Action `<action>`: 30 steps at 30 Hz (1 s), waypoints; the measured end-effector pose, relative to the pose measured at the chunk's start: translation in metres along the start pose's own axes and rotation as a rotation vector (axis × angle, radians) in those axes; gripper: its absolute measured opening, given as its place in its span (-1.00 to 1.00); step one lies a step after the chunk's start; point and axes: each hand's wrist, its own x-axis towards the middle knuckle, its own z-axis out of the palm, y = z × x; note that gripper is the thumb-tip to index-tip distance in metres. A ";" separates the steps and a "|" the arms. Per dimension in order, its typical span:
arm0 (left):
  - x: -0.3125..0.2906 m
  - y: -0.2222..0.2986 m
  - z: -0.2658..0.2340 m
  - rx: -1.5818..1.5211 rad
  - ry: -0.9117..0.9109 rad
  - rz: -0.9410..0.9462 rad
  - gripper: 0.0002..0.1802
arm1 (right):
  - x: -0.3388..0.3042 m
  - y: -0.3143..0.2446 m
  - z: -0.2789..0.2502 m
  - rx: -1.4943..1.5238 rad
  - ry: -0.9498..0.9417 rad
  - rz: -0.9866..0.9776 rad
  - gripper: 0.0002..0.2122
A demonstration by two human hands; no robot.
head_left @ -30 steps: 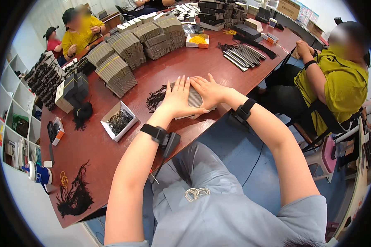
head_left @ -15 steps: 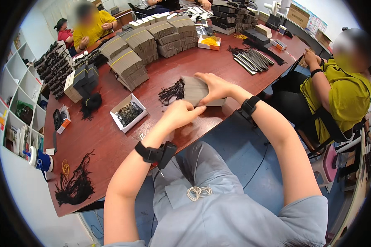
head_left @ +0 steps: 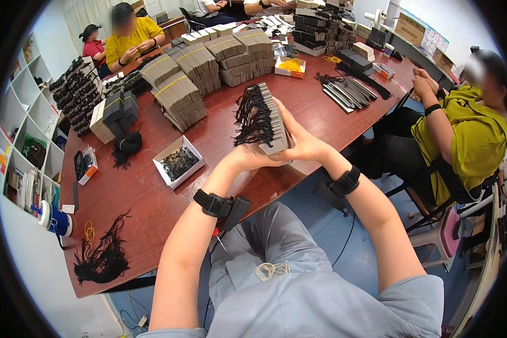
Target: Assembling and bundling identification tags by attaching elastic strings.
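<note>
While two hands (head_left: 252, 158) (head_left: 303, 142) hold one stack (head_left: 275, 121) (black-tasselled) | one white box (head_left: 189, 173) sits nearby

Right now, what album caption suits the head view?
Left hand and right hand hold stacked grey cards with black strings at a red table.

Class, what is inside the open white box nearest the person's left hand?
The white box holds a heap of dark pieces, too small to identify. Anything beneath the heap is covered and cannot be seen.
</note>
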 end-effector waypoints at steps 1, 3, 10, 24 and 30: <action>0.002 0.003 -0.004 0.005 -0.098 -0.110 -0.48 | -0.002 0.005 0.000 -0.003 -0.015 -0.009 0.12; 0.002 -0.008 -0.003 0.076 -0.163 -0.048 -0.47 | -0.011 0.016 0.013 0.135 -0.013 0.051 0.16; 0.013 -0.022 0.004 0.171 -0.229 -0.005 -0.51 | -0.020 0.028 0.015 0.090 -0.026 0.071 0.26; 0.011 -0.046 0.027 -0.263 -0.006 0.027 -0.54 | -0.033 0.029 0.018 0.198 0.162 0.031 0.06; 0.008 -0.048 0.036 -0.154 -0.036 -0.159 -0.52 | -0.035 0.042 0.026 0.102 0.197 0.038 0.06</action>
